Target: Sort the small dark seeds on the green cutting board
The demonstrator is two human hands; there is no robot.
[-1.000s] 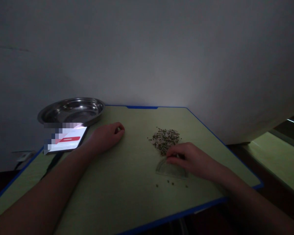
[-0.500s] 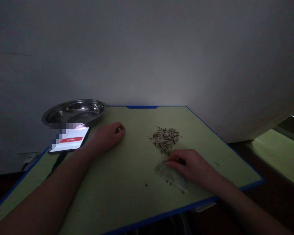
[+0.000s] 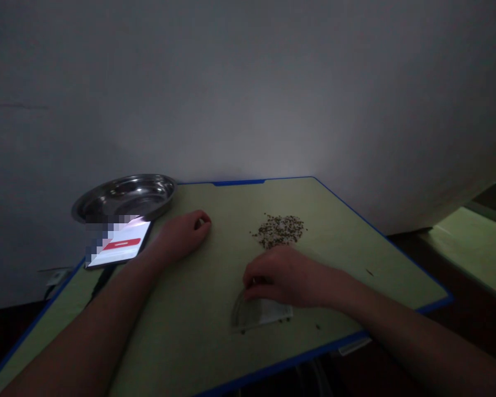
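Note:
My right hand (image 3: 283, 277) pinches the curved edge of a clear plastic protractor (image 3: 256, 317), its straight edge facing me just above the table. A few loose dark grains (image 3: 283, 320) lie along that straight edge. Just beyond my right hand spreads a pile of mixed dark and pale grains (image 3: 281, 229), partly covered by the hand at its near side. My left hand (image 3: 186, 231) rests on the table left of the pile, fingers curled in to the thumb, with nothing visible in it.
A steel basin (image 3: 126, 196) stands at the table's back left. In front of it lies a phone (image 3: 122, 245) with a lit screen, beside my left wrist. The pale table (image 3: 182, 331) has a blue edge and meets a grey wall (image 3: 248, 99). Another pale surface (image 3: 475, 259) is at the right.
My right hand has moved left and nearer to me with the protractor, which has turned. The loose grains near it have shifted. My left hand stays in place.

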